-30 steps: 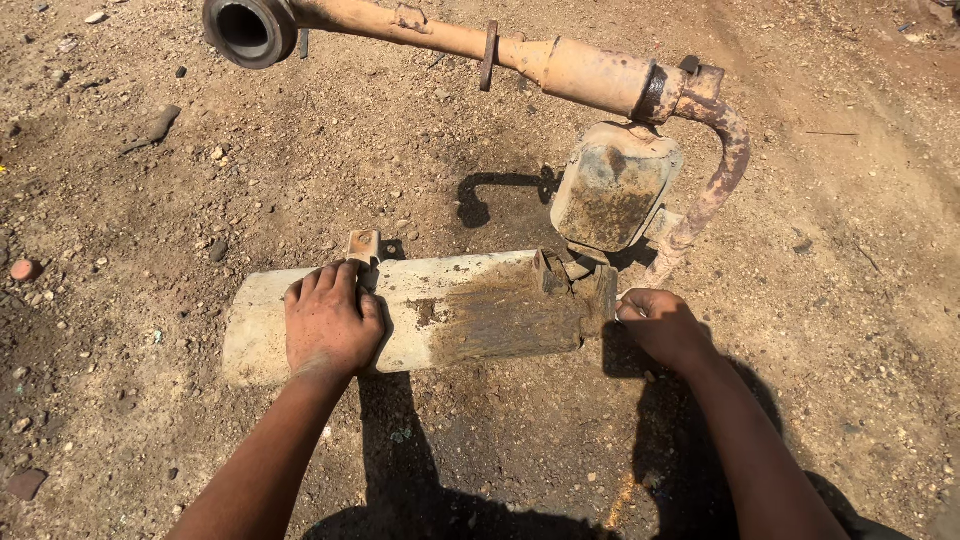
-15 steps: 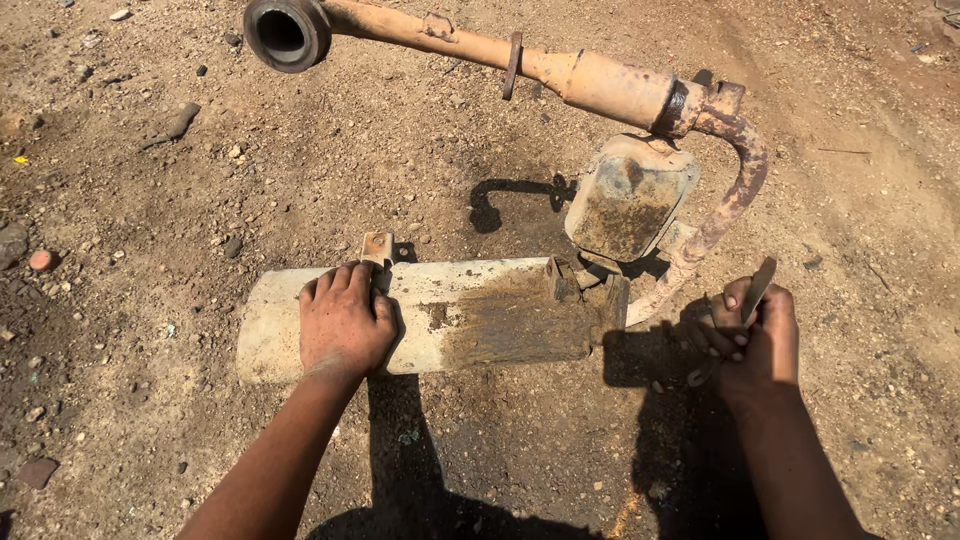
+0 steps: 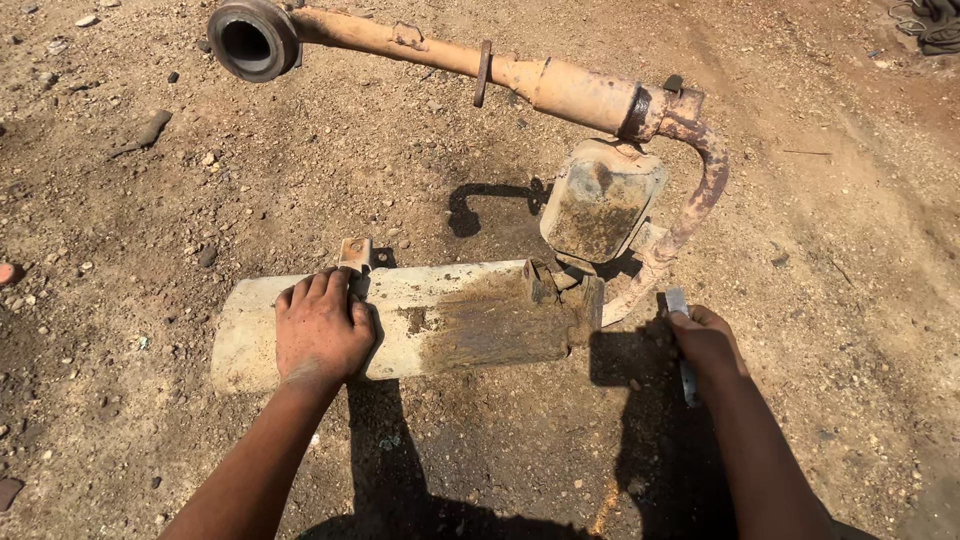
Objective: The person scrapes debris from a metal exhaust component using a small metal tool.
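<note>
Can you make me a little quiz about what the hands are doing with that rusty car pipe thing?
1. True or false: the left hand lies flat on the pale muffler.
2. What does the right hand grip: A a flat grey metal tool, B a rope, C a stone?
3. What ground lies under the rusty pipe?

Key: 1 true. 2 A. 3 Bare dirt with small stones.
</note>
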